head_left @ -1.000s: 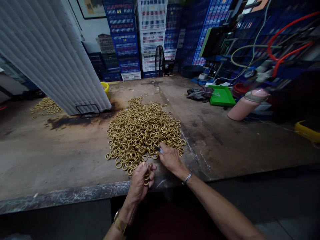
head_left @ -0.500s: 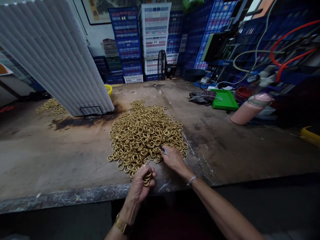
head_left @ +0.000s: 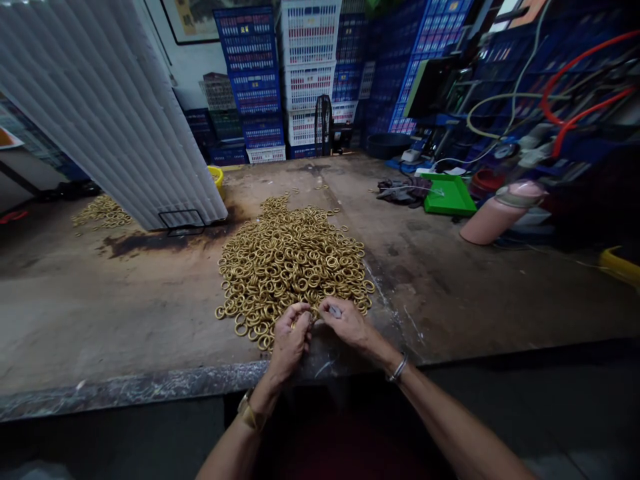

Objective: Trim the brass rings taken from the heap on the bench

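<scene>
A heap of brass-coloured rings [head_left: 295,257] lies on the worktable in front of me. My left hand [head_left: 290,340] is closed at the heap's near edge, its fingers curled around rings that are now mostly hidden. Close beside it, my right hand [head_left: 350,328] pinches a small grey tool [head_left: 335,311], whose exact kind I cannot make out. The fingertips of both hands nearly meet, with a bit of ring showing between them. On my left wrist is a gold watch, on my right a metal bangle.
Left of the heap, a tall ribbed white panel stack [head_left: 110,113] leans in a black wire stand [head_left: 181,220]. To the right are a green tray [head_left: 449,195], a pink bottle [head_left: 500,215] and dark gloves [head_left: 403,191]. Stacked crates [head_left: 254,67] and a small fan [head_left: 323,127] stand behind.
My left hand has moved up and turned inward, so its rings are hidden. My right hand has drawn back slightly from the heap, and the two hands are now close together.
</scene>
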`<control>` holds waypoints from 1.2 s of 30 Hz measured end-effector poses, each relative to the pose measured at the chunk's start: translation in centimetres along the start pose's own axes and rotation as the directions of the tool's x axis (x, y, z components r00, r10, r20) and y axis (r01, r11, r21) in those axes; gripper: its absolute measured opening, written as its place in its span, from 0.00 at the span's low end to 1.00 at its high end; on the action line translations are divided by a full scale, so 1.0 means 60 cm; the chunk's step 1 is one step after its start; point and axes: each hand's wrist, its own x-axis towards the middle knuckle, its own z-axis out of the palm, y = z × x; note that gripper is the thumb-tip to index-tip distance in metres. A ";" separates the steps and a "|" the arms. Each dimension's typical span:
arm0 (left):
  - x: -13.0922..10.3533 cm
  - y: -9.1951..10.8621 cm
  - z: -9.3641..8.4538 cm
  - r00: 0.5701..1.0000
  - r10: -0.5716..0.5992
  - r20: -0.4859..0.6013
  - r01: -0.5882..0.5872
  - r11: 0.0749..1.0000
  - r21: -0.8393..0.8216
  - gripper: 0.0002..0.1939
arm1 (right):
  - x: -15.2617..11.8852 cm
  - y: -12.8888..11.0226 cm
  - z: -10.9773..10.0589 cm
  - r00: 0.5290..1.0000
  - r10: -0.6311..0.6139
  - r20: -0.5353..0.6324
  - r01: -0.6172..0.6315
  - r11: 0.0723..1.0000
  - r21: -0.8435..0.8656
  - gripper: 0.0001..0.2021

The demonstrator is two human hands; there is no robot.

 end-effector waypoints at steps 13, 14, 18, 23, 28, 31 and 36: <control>-0.007 -0.009 -0.004 0.999 0.037 -0.001 -0.037 0.999 0.027 0.13 | -0.002 -0.009 0.021 0.975 0.209 0.074 -0.221 0.926 0.304 0.09; -0.009 -0.008 -0.002 0.998 0.068 -0.009 -0.067 0.995 0.070 0.13 | -0.001 -0.008 0.023 0.971 0.227 0.074 -0.239 0.922 0.305 0.11; -0.016 -0.003 0.003 0.997 0.070 0.018 -0.072 0.990 0.123 0.12 | 0.006 -0.005 0.028 0.977 0.213 -0.004 -0.205 0.946 0.251 0.12; -0.017 0.000 0.001 0.990 -0.061 0.125 0.059 0.998 0.021 0.15 | 0.012 -0.009 0.027 0.984 0.149 -0.103 -0.138 0.985 0.105 0.09; -0.015 -0.004 -0.002 0.981 -0.095 0.168 0.120 0.982 -0.147 0.15 | 0.011 -0.017 0.027 0.986 0.132 -0.103 -0.124 0.989 0.074 0.08; -0.018 -0.008 -0.003 0.979 -0.091 0.182 0.132 0.966 -0.222 0.14 | 0.011 -0.018 0.027 0.986 0.154 -0.064 -0.143 0.979 0.146 0.07; -0.025 -0.007 -0.003 0.980 -0.090 0.179 0.143 0.939 -0.311 0.14 | 0.009 -0.006 0.029 0.986 0.111 -0.127 -0.105 0.993 0.056 0.08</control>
